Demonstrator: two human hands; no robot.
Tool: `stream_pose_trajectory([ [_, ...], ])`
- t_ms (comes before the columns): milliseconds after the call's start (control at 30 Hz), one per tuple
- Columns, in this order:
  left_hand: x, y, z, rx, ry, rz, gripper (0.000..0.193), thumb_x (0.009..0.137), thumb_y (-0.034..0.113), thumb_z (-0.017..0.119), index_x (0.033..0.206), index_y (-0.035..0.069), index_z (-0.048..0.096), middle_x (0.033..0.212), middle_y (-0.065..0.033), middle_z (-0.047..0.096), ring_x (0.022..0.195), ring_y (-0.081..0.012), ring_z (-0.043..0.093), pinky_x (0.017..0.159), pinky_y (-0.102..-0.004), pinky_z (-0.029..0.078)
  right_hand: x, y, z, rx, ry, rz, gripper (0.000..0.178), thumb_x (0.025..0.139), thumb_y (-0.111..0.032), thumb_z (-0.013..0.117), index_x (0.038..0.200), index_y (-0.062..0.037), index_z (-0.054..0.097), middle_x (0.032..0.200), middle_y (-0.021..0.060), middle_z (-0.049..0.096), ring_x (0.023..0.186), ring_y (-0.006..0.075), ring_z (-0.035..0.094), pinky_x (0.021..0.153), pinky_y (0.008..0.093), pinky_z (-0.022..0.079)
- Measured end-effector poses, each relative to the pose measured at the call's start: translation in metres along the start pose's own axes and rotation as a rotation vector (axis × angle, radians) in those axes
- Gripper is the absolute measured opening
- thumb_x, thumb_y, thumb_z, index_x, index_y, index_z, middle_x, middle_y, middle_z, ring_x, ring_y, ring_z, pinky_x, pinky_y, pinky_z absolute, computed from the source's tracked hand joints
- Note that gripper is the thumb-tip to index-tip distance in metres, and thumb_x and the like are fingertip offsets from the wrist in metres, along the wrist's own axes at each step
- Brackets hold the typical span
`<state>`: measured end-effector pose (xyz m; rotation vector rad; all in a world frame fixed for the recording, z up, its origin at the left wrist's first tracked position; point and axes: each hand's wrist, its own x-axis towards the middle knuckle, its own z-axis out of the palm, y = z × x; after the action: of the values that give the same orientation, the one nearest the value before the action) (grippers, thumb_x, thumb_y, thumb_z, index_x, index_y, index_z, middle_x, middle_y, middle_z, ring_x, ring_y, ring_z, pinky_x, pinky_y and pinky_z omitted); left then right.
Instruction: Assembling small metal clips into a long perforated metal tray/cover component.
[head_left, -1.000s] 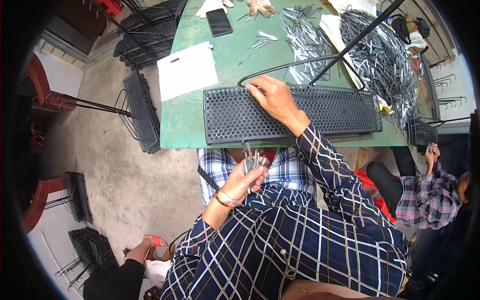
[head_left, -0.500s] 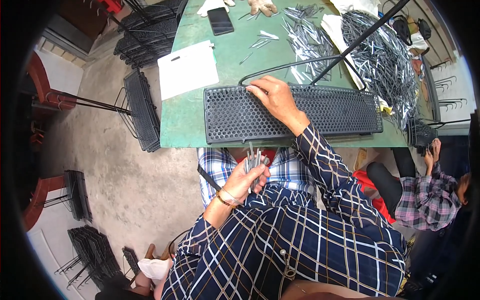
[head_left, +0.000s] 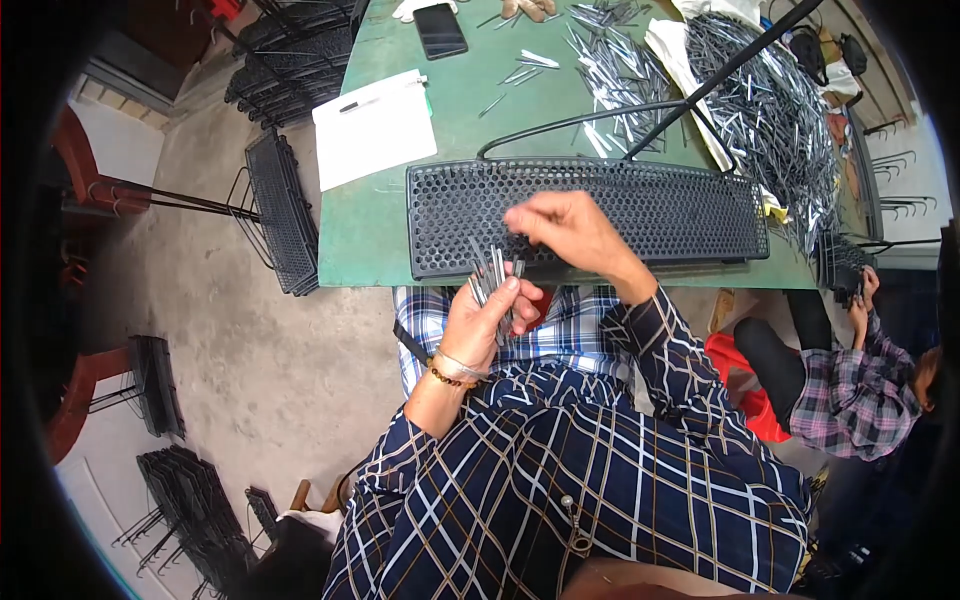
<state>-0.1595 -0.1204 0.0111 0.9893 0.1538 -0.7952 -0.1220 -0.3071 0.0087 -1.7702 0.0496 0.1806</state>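
I can see the left hand (head_left: 480,315) just off the near edge of the green worktop (head_left: 365,235), curled around a bunch of thin metal strips (head_left: 488,285). Its thumb presses on them, and their tips poke up in front of the near side of the black rack (head_left: 660,215), but I can't tell if they touch it. The right hand (head_left: 572,235) is over the middle of the rack, with its fingers bent in close to the thumb. It is blurry, so I can't tell if it has hold of a strip. The rack, full of little holes, lies flat along the worktop's near edge, with a bent wire (head_left: 580,122) at its far side. Paper (head_left: 375,140) with a pen (head_left: 348,107) on it lies by the left edge, and a phone (head_left: 440,32) is near the far left corner. Loose strips (head_left: 620,85) lie beyond the rack, and a big heap (head_left: 765,110) sits toward the right edge.
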Motion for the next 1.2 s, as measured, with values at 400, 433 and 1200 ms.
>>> stream_pose_trajectory([
  [400, 0.008, 0.001, 0.010, 0.116, -0.045, -0.050, 0.021, 0.095, 0.019, 0.049, 0.109, 0.002, 0.049, 0.089, -0.0135, 0.064, 0.065, -0.0099, 0.056, 0.049, -0.0203, 0.044, -0.018, -0.010, -0.003, 0.340, -0.086, 0.122, 0.019, 0.087, -0.020, 0.063, 0.087, -0.0011, 0.067, 0.076, 0.0022, 0.065, 0.062, 0.0049, 0.053, 0.053, 0.0183, 0.041],
  [433, 0.009, 0.000, 0.009, 0.117, -0.044, -0.049, 0.021, 0.095, 0.019, 0.049, 0.109, 0.002, 0.049, 0.089, -0.0135, 0.064, 0.065, -0.0099, 0.056, 0.049, -0.0203, 0.044, -0.016, -0.010, -0.004, 0.335, -0.008, 0.085, 0.020, 0.087, -0.020, 0.063, 0.088, -0.0001, 0.066, 0.076, 0.0027, 0.065, 0.063, 0.0052, 0.054, 0.054, 0.0188, 0.042],
  [1200, 0.006, -0.008, 0.005, 0.045, -0.070, -0.194, 0.023, 0.093, 0.018, 0.052, 0.110, 0.002, 0.052, 0.101, -0.0131, 0.064, 0.085, -0.0153, 0.063, 0.068, -0.0255, 0.052, 0.043, 0.024, -0.006, -0.581, 0.484, -0.596, 0.015, 0.080, -0.011, 0.067, 0.093, -0.0028, 0.065, 0.086, 0.0118, 0.065, 0.075, 0.0281, 0.064, 0.065, 0.0332, 0.050],
])
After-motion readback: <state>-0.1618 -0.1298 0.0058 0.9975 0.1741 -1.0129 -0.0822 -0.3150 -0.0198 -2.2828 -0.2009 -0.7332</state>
